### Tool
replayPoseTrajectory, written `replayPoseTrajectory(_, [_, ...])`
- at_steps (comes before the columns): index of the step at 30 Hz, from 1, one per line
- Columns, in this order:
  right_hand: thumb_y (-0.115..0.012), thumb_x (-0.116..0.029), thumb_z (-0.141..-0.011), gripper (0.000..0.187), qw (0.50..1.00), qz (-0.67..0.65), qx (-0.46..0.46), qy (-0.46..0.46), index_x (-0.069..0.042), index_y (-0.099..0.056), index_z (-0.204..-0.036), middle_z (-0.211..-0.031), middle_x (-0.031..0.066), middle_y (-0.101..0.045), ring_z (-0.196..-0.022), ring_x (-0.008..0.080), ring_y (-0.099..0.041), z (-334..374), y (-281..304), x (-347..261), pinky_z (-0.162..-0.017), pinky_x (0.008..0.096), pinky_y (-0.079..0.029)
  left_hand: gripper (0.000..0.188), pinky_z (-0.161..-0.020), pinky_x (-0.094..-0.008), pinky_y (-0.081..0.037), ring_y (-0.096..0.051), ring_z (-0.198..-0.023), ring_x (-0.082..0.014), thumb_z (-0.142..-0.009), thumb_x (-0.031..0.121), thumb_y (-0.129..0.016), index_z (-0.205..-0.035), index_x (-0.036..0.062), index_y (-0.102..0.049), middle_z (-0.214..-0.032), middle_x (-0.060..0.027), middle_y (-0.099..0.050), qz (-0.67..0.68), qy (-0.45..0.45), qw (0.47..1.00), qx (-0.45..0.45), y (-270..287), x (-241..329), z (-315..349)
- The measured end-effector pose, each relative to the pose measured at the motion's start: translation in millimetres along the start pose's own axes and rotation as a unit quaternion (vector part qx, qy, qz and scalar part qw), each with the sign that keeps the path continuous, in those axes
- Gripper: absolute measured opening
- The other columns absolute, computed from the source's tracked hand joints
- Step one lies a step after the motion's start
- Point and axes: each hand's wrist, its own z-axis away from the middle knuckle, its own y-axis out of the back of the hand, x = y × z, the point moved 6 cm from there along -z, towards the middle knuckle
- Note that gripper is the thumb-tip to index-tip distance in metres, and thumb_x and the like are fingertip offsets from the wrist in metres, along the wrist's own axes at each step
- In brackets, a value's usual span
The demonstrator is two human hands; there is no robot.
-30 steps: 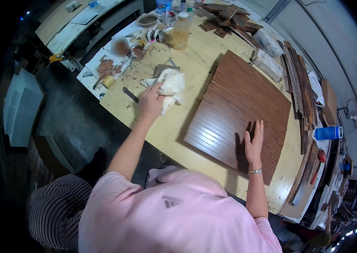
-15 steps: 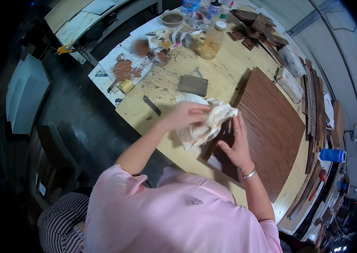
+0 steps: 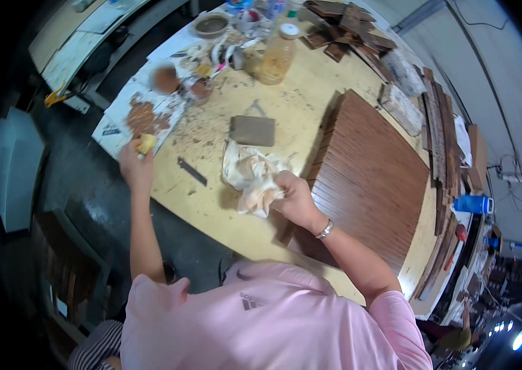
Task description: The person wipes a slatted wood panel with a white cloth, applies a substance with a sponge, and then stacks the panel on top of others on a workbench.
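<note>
Head view: your two hands work at a pale wooden bench (image 3: 310, 117), one on a rag and one on a sponge.

Your right hand (image 3: 295, 197) has its fingers closed around a crumpled, stained white rag (image 3: 250, 176), which lies on the bench just beside the near corner of the dark ribbed wood panel (image 3: 369, 179). Your left hand (image 3: 136, 165) reaches to the left edge of the bench and pinches a small yellow sponge (image 3: 146, 143), next to paper (image 3: 141, 117) with brown smears. A grey sanding block (image 3: 252, 130) lies above the rag.
</note>
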Motion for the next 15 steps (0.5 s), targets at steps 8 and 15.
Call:
replayPoseTrajectory(8, [-0.073,-0.011,-0.076,0.055,0.924,0.235,0.267,-0.144,-0.009,-0.064,-0.130,-0.124,0.0145,-0.064,-0.112,0.0351,-0.064,35.5,250.2,43.2,-0.095,0.0436,-0.053,0.047,-0.087,-0.0283,-0.055,-0.064,-0.102,-0.0141,-0.089,0.002,-0.071,-0.133,-0.0039,-0.057,-0.122,-0.0089,-0.065,0.542,0.185,0.803,-0.166,-36.9,123.1,21.2])
replayPoseTrajectory(15, [-0.067,-0.036,-0.083,0.042,0.834,0.421,0.271,-0.232,-0.008,-0.065,-0.115,-0.131,0.0155,-0.059,-0.123,0.0388,-0.054,40.8,262.8,169.2,-0.098,0.0545,-0.045,0.046,-0.090,-0.0286,-0.054,-0.064,-0.103,-0.0153,-0.088,-0.002,-0.069,-0.131,-0.0040,-0.055,-0.117,-0.0096,-0.064,0.612,0.103,0.677,-0.396,-143.3,277.8,44.2])
